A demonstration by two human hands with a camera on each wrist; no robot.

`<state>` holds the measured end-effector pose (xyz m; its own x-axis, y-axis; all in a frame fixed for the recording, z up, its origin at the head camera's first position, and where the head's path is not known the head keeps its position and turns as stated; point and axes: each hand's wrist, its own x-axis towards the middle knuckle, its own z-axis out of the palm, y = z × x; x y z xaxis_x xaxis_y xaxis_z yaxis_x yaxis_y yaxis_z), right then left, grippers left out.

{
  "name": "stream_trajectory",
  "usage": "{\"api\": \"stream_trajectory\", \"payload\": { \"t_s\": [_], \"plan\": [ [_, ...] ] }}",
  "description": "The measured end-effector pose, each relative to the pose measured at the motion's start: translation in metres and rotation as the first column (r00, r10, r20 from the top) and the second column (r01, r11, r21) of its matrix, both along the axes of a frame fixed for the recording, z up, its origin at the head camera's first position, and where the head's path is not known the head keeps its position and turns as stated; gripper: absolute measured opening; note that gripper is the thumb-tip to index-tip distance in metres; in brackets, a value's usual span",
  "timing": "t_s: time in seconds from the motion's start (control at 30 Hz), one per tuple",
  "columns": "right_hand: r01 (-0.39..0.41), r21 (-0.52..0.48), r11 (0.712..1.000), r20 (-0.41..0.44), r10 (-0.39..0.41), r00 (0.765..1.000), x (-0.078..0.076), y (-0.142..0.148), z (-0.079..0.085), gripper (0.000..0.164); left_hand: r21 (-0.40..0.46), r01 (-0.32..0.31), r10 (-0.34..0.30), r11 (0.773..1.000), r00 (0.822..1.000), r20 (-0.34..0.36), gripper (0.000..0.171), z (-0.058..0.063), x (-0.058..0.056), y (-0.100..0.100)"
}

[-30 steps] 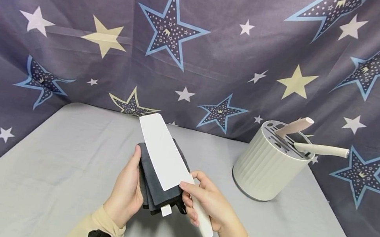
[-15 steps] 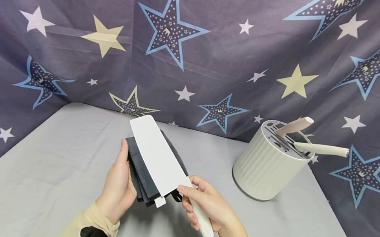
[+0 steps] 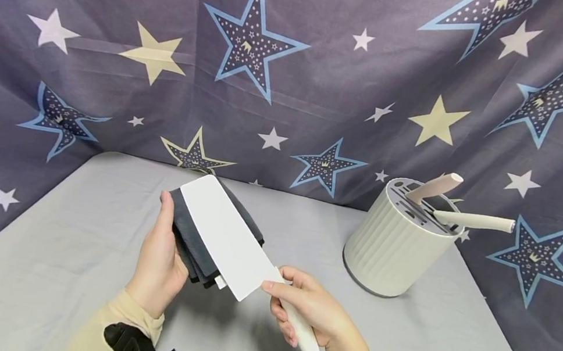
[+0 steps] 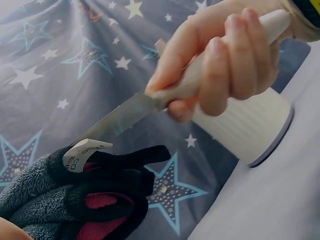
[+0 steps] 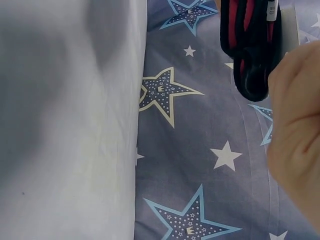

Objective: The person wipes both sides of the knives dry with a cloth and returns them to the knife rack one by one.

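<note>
My left hand (image 3: 160, 260) holds a folded dark grey towel (image 3: 188, 237) above the table, its thumb along the left edge. Across the towel's upper face lies the broad, pale blade of a kitchen knife (image 3: 226, 236), reaching past the towel at the lower right. My right hand (image 3: 314, 311) grips the knife's cream handle (image 3: 302, 324), with the thumb at the blade's heel. In the left wrist view, the folded towel (image 4: 35, 192) shows black hems, red inner layers and a white label (image 4: 82, 155). The left fingers are mostly hidden under the towel.
A cream ribbed knife block (image 3: 396, 248) stands at the right rear of the table. A pink-handled tool (image 3: 435, 188) and a white-handled one (image 3: 481, 222) stick out of its slotted top. Behind the grey-covered table (image 3: 67, 243) hangs a star-patterned curtain (image 3: 304, 79).
My left hand has drawn the towel leftward and slightly up along the blade, so more blade shows near the handle. My right hand and the knife have shifted only slightly.
</note>
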<state>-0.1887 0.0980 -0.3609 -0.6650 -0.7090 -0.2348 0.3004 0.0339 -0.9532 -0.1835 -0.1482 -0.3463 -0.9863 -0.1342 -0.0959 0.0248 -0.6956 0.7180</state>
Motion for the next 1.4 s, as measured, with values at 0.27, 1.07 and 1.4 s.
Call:
{"api": "stream_trajectory", "payload": {
  "t_s": [0.27, 1.07, 1.4],
  "plan": [
    [-0.017, 0.016, 1.000, 0.001, 0.017, 1.000, 0.004, -0.001, -0.003, 0.017, 0.101, -0.061, 0.067, 0.993, 0.996, -0.061, 0.056, 0.005, -0.003, -0.018],
    [0.005, 0.019, 1.000, -0.021, -0.005, 1.000, 0.008, -0.004, -0.003, 0.018, 0.093, -0.023, 0.033, 0.995, 0.995, -0.099, 0.058, 0.006, 0.000, -0.022],
    [0.041, -0.005, 0.999, -0.010, -0.041, 0.999, 0.007, -0.005, 0.000, 0.019, -0.038, -0.033, 0.029, 0.999, 0.996, -0.080, 0.055, 0.004, 0.005, -0.003]
  ]
}}
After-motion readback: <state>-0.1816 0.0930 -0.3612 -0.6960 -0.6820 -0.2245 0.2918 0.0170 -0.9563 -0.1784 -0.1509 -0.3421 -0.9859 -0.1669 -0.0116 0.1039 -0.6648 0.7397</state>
